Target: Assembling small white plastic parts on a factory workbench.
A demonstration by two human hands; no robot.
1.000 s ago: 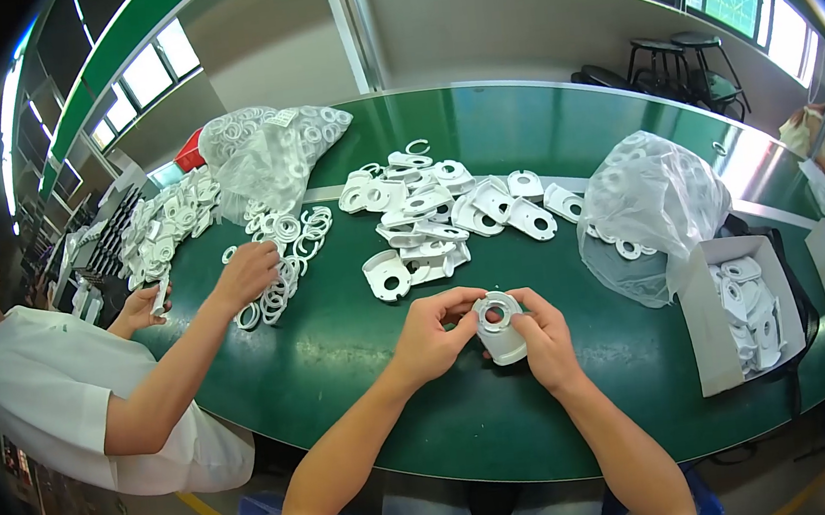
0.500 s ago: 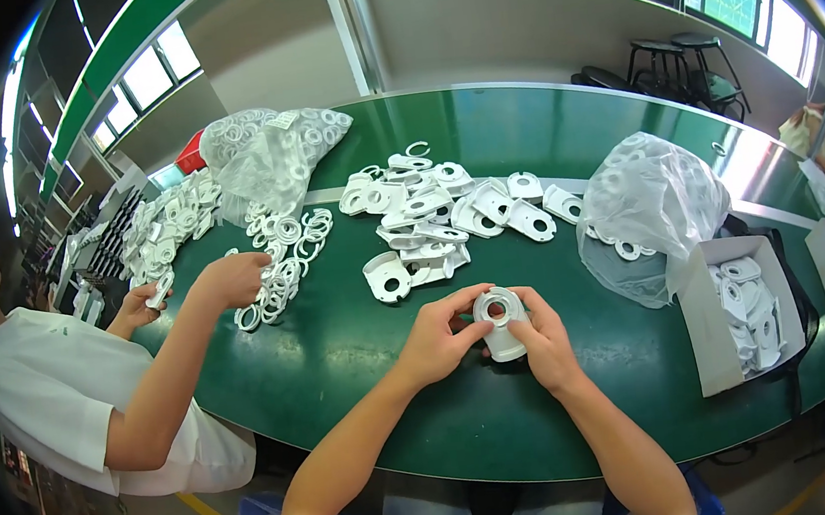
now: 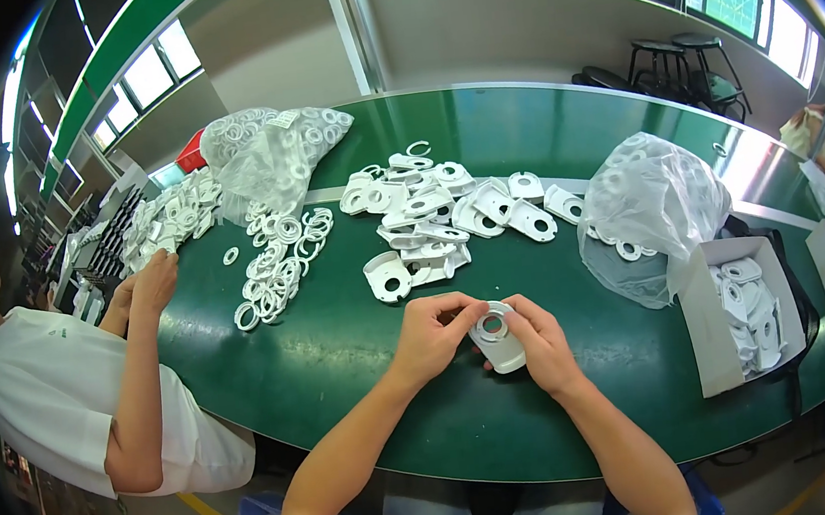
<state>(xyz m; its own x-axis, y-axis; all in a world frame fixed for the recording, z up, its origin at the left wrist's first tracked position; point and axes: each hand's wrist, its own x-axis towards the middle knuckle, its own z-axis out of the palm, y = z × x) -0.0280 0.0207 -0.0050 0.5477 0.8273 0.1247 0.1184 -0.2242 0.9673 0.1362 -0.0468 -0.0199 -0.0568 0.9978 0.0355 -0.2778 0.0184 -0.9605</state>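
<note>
Between my hands is a white plastic housing (image 3: 506,352) with a round hole, a white ring (image 3: 492,326) seated around that hole. My left hand (image 3: 435,338) grips its left side, thumb and fingers at the ring's upper left edge. On the other side my right hand (image 3: 541,347) holds the housing, its thumb near the ring. The part is held just above the green table, close to its near edge. Beyond my hands lies a pile of similar white housings (image 3: 432,205), some stacked, some flat.
Loose white rings (image 3: 274,277) lie left of the pile, near a clear bag of rings (image 3: 266,152). Another clear bag (image 3: 648,203) stands to the right, beside a cardboard box (image 3: 706,327) of white housings. A co-worker (image 3: 95,391) works at the left with more white parts (image 3: 172,217).
The housing in my hands has moved slightly nearer, and my left fingers have shifted onto the ring's upper edge. The co-worker's hand has drawn back from the loose rings.
</note>
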